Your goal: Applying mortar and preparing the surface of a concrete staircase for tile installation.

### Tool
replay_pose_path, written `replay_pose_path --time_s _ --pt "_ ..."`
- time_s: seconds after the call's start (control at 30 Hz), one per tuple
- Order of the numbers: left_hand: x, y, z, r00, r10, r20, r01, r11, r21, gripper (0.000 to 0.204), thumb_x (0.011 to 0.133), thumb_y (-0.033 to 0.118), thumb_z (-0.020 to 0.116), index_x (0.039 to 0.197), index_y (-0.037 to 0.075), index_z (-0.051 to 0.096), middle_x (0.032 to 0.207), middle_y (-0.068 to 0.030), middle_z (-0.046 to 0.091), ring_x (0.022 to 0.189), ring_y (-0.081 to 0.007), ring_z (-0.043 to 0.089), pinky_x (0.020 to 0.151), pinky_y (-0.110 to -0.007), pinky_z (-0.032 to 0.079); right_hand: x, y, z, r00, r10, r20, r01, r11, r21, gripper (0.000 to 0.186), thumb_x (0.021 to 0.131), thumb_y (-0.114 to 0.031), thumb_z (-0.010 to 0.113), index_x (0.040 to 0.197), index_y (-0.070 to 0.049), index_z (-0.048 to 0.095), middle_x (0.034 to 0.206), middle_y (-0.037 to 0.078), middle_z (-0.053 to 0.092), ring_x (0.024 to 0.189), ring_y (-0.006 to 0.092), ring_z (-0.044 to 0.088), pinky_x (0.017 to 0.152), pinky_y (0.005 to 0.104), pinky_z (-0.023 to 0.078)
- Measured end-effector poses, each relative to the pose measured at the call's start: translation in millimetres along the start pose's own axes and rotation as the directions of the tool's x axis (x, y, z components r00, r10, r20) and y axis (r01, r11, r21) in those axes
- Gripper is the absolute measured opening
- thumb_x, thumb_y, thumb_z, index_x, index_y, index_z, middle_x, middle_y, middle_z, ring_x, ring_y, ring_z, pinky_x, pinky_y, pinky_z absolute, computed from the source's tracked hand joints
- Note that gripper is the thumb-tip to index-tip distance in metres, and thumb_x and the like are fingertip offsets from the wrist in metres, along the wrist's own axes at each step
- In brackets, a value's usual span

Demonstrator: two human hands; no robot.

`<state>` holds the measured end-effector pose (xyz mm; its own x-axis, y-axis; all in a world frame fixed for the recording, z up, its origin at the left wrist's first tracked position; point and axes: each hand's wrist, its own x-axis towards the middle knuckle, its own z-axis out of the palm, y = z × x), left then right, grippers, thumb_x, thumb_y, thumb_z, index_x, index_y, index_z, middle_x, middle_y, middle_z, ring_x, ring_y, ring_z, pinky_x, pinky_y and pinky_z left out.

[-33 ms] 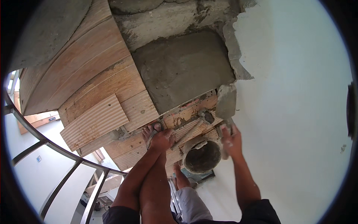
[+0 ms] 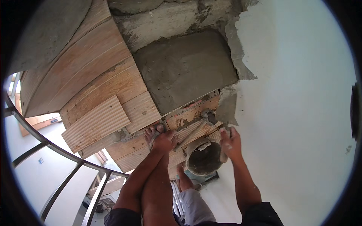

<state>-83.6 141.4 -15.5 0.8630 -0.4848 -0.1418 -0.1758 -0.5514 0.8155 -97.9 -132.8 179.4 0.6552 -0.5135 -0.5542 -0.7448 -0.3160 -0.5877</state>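
My right hand (image 2: 230, 143) grips a trowel whose cement-covered blade (image 2: 227, 105) points up along the broken edge of the white wall, right of a patch of wet grey cement (image 2: 183, 71). Just left of that hand is a round bucket (image 2: 203, 160) with dark, mortar-stained insides. My left hand (image 2: 164, 140) is curled at my bare foot (image 2: 149, 132) on the boards; what its fingers hold, if anything, is hidden. Between my hands lies a long-handled tool (image 2: 190, 133) with a mortar-caked head.
Wooden boards (image 2: 90, 75) form the curved steps on the left, beside a metal railing (image 2: 77, 162) over a drop to a lower level. A white wall (image 2: 298, 113) fills the right. A rough concrete step (image 2: 166, 19) is above. Another bare leg (image 2: 184, 177) stands below the bucket.
My right hand and the trowel have shifted slightly down and to the left, and the blade is turned a little. My left hand stays at my foot.
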Motion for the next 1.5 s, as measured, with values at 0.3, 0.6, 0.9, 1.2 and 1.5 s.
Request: replay_pose_path --time_s 0.3,0.6,0.9,1.2,1.5 --pt "3.2 8.9 -5.0 1.000 -0.003 0.012 0.003 0.999 0.033 0.028 0.086 0.028 0.068 0.107 0.009 0.063 0.096 -0.0158 0.070 0.085 -0.0368 0.070 0.074 -0.045 0.058 18.5 14.0 -4.3 0.914 -0.401 -0.068 0.377 0.898 -0.228 0.043 0.089 -0.011 0.057 0.123 0.012 0.044 0.113 0.035 0.052 0.105 0.0513 0.052 0.094 0.0524 0.042" --pt "11.8 41.7 -11.6 0.997 0.042 -0.059 -0.023 0.956 0.291 0.032 0.087 0.031 0.067 0.110 0.008 0.065 0.097 -0.0161 0.071 0.084 -0.0378 0.071 0.075 -0.045 0.059 -38.0 16.8 44.2 0.933 -0.356 -0.061 0.341 0.925 -0.169 0.048 0.091 -0.018 0.062 0.126 0.011 0.048 0.109 0.036 0.054 0.104 0.0545 0.053 0.095 0.0584 0.041" --pt "12.6 60.2 -34.7 0.978 -0.210 -0.014 0.190 0.851 0.489 0.033 0.084 0.033 0.068 0.106 0.009 0.067 0.096 -0.0176 0.070 0.083 -0.0386 0.071 0.074 -0.046 0.059 -128.9 -37.5 62.7 0.907 -0.251 0.338 0.200 0.963 0.178 0.047 0.092 -0.021 0.067 0.128 0.007 0.053 0.106 0.024 0.059 0.098 0.0384 0.060 0.090 0.0420 0.048" --pt "-0.7 12.7 -14.2 0.977 -0.160 0.144 0.136 0.977 0.162 0.035 0.086 0.035 0.064 0.114 0.013 0.067 0.104 -0.0166 0.071 0.090 -0.0363 0.071 0.086 -0.049 0.056 -115.8 -84.1 22.2 0.810 -0.580 0.082 0.547 0.800 0.247 0.035 0.090 -0.008 0.067 0.118 0.009 0.055 0.102 0.014 0.059 0.092 0.0202 0.057 0.084 0.0335 0.048" --pt "-3.9 23.2 -12.3 0.975 -0.220 0.004 0.217 0.964 0.154 0.033 0.083 0.041 0.067 0.110 0.024 0.074 0.104 -0.0133 0.072 0.110 -0.0536 0.058 0.104 -0.070 0.033 -11.3 -105.6 85.8 0.866 -0.469 0.173 0.500 0.820 -0.279 0.030 0.097 -0.014 0.063 0.119 -0.001 0.048 0.096 0.008 0.059 0.082 0.0125 0.055 0.077 0.0279 0.048"
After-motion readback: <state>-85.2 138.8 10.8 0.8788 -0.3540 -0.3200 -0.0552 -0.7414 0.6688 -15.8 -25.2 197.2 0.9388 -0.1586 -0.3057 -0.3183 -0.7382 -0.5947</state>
